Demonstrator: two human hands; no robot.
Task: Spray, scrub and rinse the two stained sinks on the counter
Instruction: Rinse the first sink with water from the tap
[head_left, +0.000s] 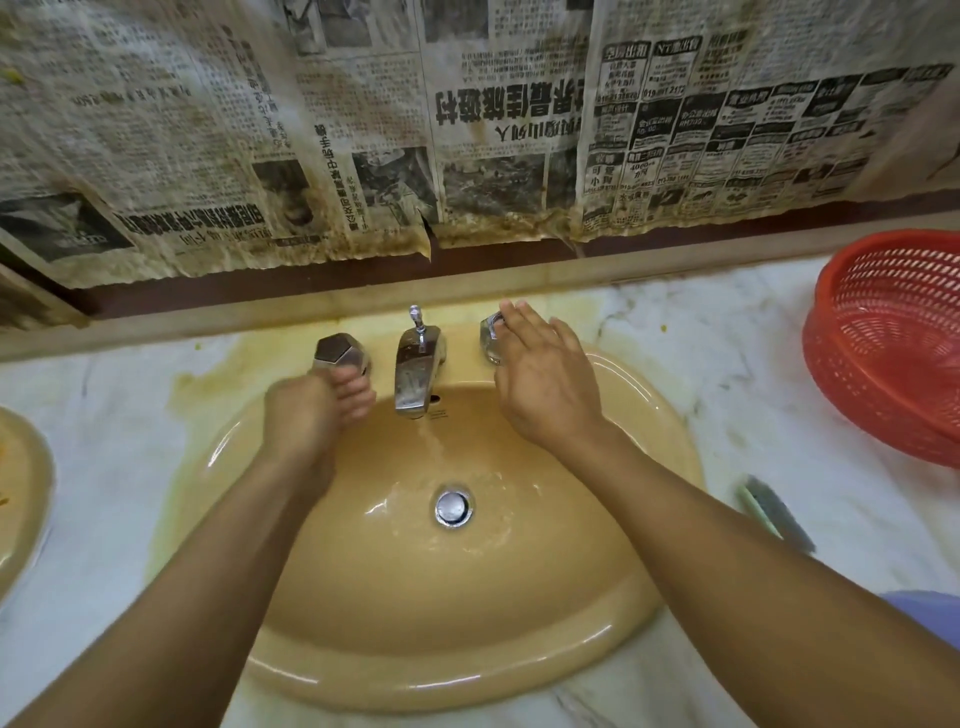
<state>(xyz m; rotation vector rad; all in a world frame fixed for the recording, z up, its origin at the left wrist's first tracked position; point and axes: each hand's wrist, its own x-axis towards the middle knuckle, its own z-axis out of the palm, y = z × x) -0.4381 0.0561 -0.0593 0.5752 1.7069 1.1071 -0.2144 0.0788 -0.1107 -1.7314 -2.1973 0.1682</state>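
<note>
Left grip (317, 415): curled under left handle (340, 351); hold unclear, blurred.
Right grip (540, 374): holds right handle (491, 338).
Sinks: two; sink (441, 675) below both grips, second sink (21, 493) left of left grip.
Spout (418, 374): one, between grips, running.

Left of the spout (417, 371): second sink (23, 499) cut by the frame edge, only part of the rim and bowl shows. Left hand (311, 415) motion-blurred, hides base of left tap handle (340, 353); grip unreadable. Right of the spout: right hand (545, 379) covers most of right tap handle (490, 335), thumb hidden. Scrubber (774, 512) blurred. Red basket (883, 348) and purple item (930, 618) cut off. Newsprint (493, 130) above the spout mostly too small to read.
</note>
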